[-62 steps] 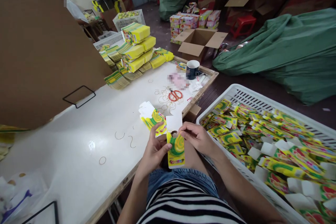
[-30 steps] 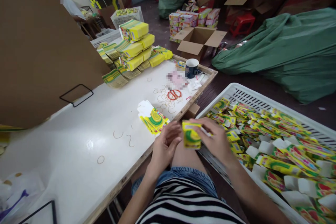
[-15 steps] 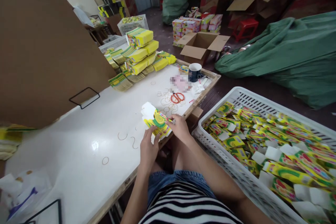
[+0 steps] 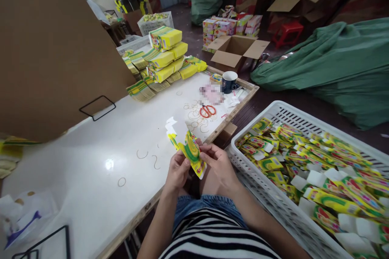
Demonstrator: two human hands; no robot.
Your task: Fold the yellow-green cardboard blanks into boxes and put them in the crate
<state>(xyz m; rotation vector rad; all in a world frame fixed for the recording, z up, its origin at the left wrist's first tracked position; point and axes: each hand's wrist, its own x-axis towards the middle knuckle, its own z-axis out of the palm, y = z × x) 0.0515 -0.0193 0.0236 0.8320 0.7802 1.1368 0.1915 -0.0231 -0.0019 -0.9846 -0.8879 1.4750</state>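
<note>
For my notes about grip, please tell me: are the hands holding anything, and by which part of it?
Yes, a yellow-green carton, held by its side edges: the left hand at one, the right hand at the other.

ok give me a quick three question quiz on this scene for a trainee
1. True or false: the red-handled scissors lie on the smooth white tabletop.
2. What do the left hand and right hand both hold?
a) a dark blue mug
b) a yellow-and-green printed carton
c) a red plastic stool
3. Fill in: the white perforated plastic basket is on the person's ____ side.

Key: 1 true; 2 b; 3 right.
</note>
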